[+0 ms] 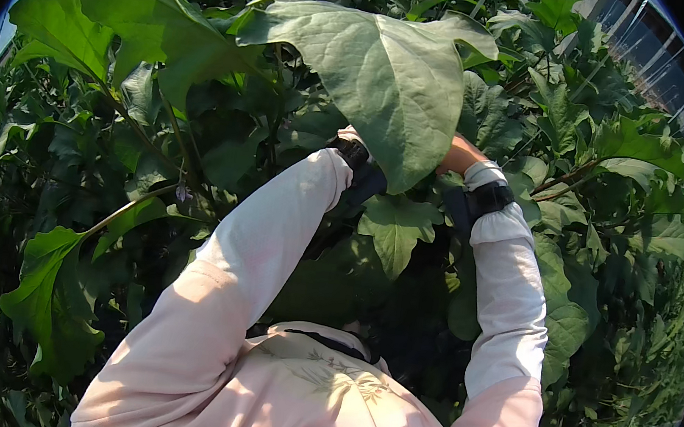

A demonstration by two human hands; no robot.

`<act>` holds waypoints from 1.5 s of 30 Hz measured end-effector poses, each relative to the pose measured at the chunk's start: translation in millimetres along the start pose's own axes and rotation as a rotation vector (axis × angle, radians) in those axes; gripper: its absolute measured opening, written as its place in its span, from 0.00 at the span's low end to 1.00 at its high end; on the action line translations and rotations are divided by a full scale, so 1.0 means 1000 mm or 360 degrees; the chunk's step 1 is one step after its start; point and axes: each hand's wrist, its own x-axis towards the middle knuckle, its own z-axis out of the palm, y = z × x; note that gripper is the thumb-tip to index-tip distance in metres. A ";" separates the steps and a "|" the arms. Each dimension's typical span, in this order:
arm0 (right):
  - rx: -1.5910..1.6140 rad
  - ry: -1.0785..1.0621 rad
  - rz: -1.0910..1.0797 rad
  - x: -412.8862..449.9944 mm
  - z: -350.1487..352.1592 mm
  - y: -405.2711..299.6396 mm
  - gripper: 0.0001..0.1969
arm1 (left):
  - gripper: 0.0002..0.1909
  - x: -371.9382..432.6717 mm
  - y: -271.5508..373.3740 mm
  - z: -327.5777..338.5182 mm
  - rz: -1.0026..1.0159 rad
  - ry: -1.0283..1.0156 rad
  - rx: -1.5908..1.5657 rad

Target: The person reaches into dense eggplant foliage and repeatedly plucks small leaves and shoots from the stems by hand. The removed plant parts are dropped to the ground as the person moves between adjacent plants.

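Observation:
A broad pale-green leaf (pixel 390 85), seemingly of an eggplant, hangs over the space between my forearms. It hides my left hand; only the left sleeve's cuff and a black wrist strap (pixel 353 149) show at its left edge. My right hand (pixel 461 156) is bent inward past the leaf's right edge, its fingers out of sight. Whether it grips anything cannot be seen. Around my right wrist is another black strap (pixel 492 198). Below the big leaf, between the wrists, is a smaller lobed leaf (pixel 398 228).
Dense eggplant foliage surrounds both arms. A leafy stem (pixel 128 209) reaches in from the left, near a small purple flower (pixel 182 193). On the right, a brownish branch (pixel 567 177) comes close to my right forearm. A structure with posts (pixel 657 47) stands at upper right.

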 end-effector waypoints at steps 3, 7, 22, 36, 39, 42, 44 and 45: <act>-0.0148 0.0104 -0.0398 -0.040 0.009 -0.002 0.16 | 0.24 -0.006 -0.007 0.002 -0.0159 0.0086 -0.0228; -0.0718 0.0771 -0.0623 -0.143 0.014 0.021 0.18 | 0.27 -0.039 0.002 -0.019 -0.0415 -0.0265 0.0281; -0.1210 0.0538 0.0127 -0.278 0.029 0.142 0.36 | 0.27 -0.124 0.097 0.085 0.0966 -0.2293 0.0921; -0.0689 0.0115 -0.0089 -0.252 0.098 0.253 0.29 | 0.12 -0.084 0.063 0.114 0.0189 -0.1307 0.1192; -0.0547 0.0082 -0.0189 -0.243 0.106 0.260 0.29 | 0.14 -0.078 0.097 0.150 0.0770 -0.1086 0.1147; -0.0525 0.0032 -0.0179 -0.238 0.112 0.262 0.28 | 0.14 -0.080 0.114 0.195 0.0738 -0.1174 0.1040; -0.0516 0.0038 -0.0206 -0.239 0.111 0.262 0.28 | 0.14 -0.085 0.118 0.210 0.0654 -0.1281 0.1339; -0.0519 0.0055 -0.0230 -0.241 0.109 0.263 0.28 | 0.13 -0.085 0.119 0.213 0.0602 -0.1341 0.1480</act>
